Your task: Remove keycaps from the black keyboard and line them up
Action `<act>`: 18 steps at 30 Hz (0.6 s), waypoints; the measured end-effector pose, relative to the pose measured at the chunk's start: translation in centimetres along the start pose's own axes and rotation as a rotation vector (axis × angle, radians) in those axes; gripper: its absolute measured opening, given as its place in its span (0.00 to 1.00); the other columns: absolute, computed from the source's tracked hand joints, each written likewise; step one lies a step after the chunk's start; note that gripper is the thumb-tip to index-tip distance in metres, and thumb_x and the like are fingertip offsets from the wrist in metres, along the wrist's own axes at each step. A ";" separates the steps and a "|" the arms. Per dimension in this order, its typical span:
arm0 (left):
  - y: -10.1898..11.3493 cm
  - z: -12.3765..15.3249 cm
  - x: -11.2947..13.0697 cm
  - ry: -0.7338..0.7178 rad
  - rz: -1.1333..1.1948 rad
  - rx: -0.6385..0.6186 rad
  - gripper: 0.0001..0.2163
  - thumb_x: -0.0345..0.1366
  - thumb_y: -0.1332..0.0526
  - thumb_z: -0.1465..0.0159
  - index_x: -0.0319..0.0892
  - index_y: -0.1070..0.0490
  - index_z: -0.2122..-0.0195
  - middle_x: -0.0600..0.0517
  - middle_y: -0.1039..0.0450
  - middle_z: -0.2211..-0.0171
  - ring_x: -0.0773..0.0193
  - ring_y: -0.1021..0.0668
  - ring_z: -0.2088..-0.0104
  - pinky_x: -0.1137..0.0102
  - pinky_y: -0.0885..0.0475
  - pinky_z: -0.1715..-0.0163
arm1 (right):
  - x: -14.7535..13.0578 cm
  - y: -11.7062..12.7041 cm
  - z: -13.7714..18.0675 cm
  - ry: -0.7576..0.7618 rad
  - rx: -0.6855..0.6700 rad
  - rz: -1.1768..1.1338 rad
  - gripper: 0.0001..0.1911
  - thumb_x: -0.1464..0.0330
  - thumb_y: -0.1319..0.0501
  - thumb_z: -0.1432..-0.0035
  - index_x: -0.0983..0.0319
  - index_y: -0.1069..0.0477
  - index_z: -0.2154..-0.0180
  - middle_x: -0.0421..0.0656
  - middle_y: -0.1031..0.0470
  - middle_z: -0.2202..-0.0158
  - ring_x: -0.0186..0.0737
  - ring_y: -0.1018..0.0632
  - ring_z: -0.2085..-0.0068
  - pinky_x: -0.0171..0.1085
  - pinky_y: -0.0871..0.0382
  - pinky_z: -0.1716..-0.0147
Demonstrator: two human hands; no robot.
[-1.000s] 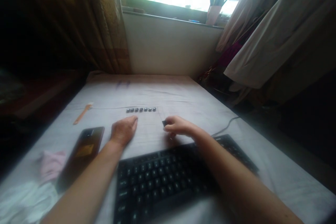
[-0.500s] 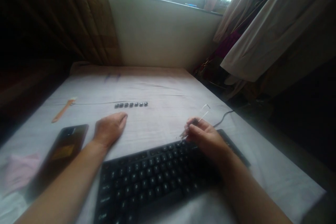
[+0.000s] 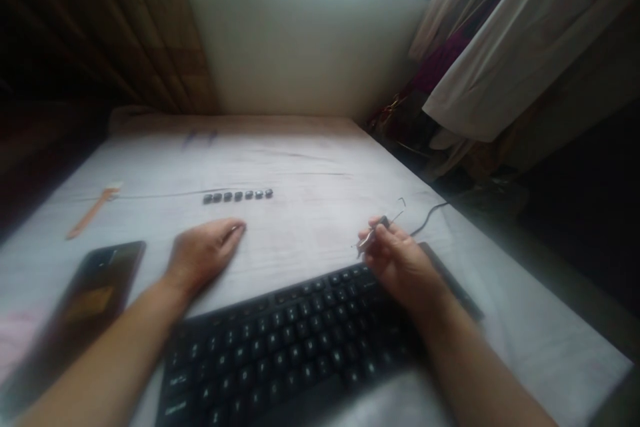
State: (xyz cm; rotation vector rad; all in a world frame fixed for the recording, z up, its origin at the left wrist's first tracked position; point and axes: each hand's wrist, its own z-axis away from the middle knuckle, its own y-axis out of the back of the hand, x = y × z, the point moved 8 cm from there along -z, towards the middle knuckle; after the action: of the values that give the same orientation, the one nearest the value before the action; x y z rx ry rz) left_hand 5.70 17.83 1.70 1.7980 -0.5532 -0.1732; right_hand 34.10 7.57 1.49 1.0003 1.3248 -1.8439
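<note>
My right hand (image 3: pixel 403 257) is closed around a small keycap puller (image 3: pixel 369 239) with a dark middle. Thin bent wires stick out of it at the upper right, and a metal end points down to the left. This hand is over the upper right part of a black keyboard (image 3: pixel 280 340). My left hand (image 3: pixel 205 255) rests on the cloth beyond the keyboard's upper left edge, fingers curled and thumb against the index finger. What it may hold is hidden. Past it, several dark keycaps (image 3: pixel 239 196) lie in a row.
An orange-handled brush (image 3: pixel 93 212) lies at the far left. A dark phone (image 3: pixel 97 290) is left of my left forearm, with pink cloth (image 3: pixel 17 340) beside it. A cable (image 3: pixel 430 217) runs off the table's right edge. Curtains (image 3: pixel 150 27) and hanging clothes (image 3: pixel 480 73) flank the wall.
The view has tipped down and shifted a little to the right. In my right hand the keycap puller has turned, so its metal end shows more clearly. My left hand stays curled on the cloth.
</note>
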 end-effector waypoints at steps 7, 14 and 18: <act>-0.1 -0.2 -0.1 0.038 -0.021 -0.014 0.12 0.40 0.44 0.36 0.48 0.22 0.57 0.52 0.18 0.62 0.54 0.18 0.64 0.65 0.26 0.65 | 1.4 -1.2 0.6 -0.057 0.005 0.083 0.20 0.64 0.25 0.60 0.59 0.30 0.66 0.37 0.22 0.72 0.33 0.22 0.72 0.29 0.28 0.75; 0.0 -0.3 -0.3 0.051 -0.016 -0.027 0.12 0.40 0.44 0.35 0.48 0.22 0.57 0.51 0.18 0.62 0.54 0.18 0.65 0.65 0.25 0.65 | 1.8 -3.7 1.6 0.022 -0.120 0.377 0.13 0.63 0.30 0.51 0.60 0.31 0.66 0.39 0.21 0.71 0.37 0.20 0.68 0.34 0.26 0.71; 0.0 -0.3 -0.3 0.045 -0.015 -0.016 0.12 0.40 0.44 0.35 0.48 0.22 0.57 0.52 0.18 0.62 0.55 0.18 0.65 0.65 0.25 0.65 | 2.0 -4.7 2.2 0.097 -0.202 0.445 0.10 0.64 0.34 0.47 0.59 0.32 0.65 0.39 0.22 0.69 0.35 0.20 0.68 0.33 0.26 0.69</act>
State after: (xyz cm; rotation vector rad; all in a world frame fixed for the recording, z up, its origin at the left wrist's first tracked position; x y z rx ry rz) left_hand 5.51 18.22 1.76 1.7865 -0.5051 -0.1473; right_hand 28.64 6.67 2.36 1.1745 1.1968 -1.3185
